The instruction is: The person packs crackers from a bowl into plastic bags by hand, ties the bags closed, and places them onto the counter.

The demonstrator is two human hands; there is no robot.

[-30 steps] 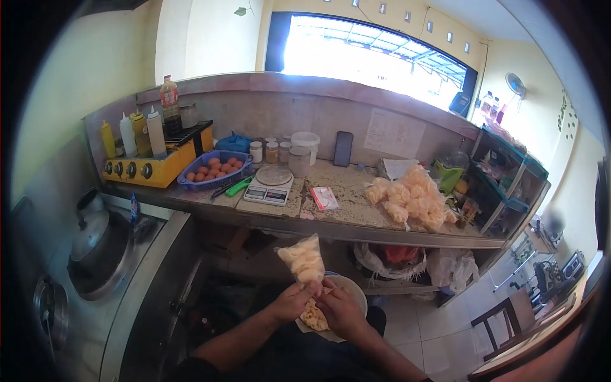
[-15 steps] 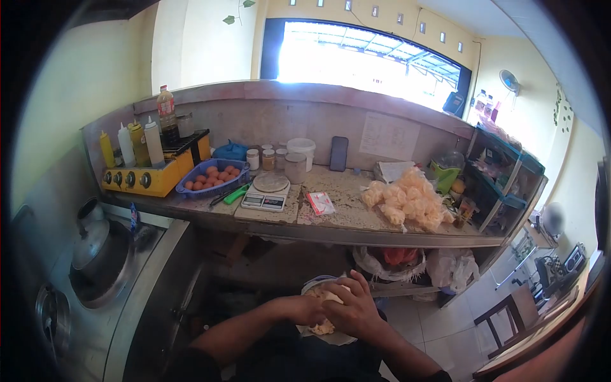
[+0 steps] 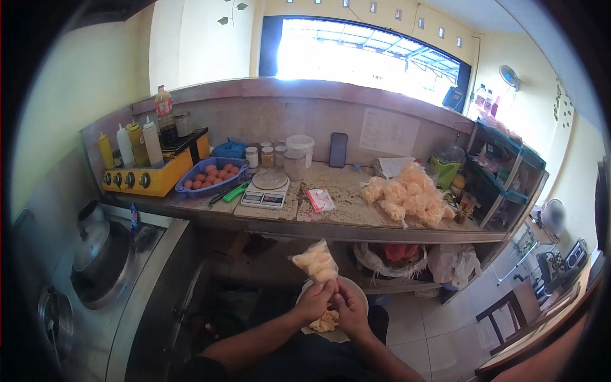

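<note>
A small clear plastic bag [image 3: 316, 262] filled with pale orange, lumpy food stands upright above my hands. My left hand [image 3: 314, 302] is closed around the neck of the bag. Pressed against it, my right hand [image 3: 351, 313] pinches the gathered plastic at the same spot; its fingertips are partly hidden. Under both hands sits a round, pale container [image 3: 361, 298] on my lap, with more of the lumpy food [image 3: 326, 322] inside.
On the counter [image 3: 347, 219] ahead are a pile of similar filled bags [image 3: 414, 194], a kitchen scale [image 3: 264, 194], a blue basket [image 3: 210, 191] of eggs, a green-handled tool [image 3: 236, 192] and a red-and-white packet [image 3: 320, 200]. A wok [image 3: 102, 274] is at left, a wooden chair [image 3: 509, 312] at right.
The filled bag has come up into view above the container, held at its neck. My hands have turned and drawn together beneath it; earlier my right hand covered most of it.
</note>
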